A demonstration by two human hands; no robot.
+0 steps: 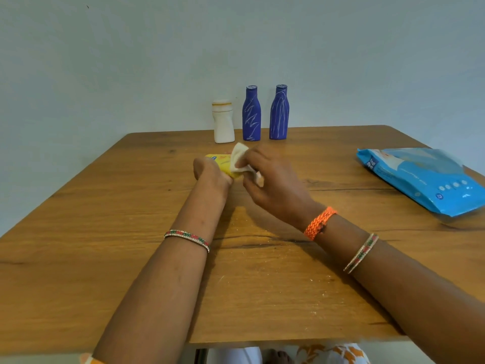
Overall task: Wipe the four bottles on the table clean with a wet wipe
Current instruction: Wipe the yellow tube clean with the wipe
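My left hand (210,172) grips a yellow bottle (223,164) over the middle of the wooden table (105,232); much of the bottle is hidden by my hands. My right hand (273,179) pinches a white wet wipe (240,160) and presses it against the yellow bottle. At the table's far edge stand a white bottle (223,122) and two blue bottles (251,114) (279,112), all upright, the blue ones streaked with white marks.
A blue pack of wet wipes (422,177) lies at the right side of the table. A pale wall rises behind the bottles. Below the near table edge, patterned cloth and a foot show.
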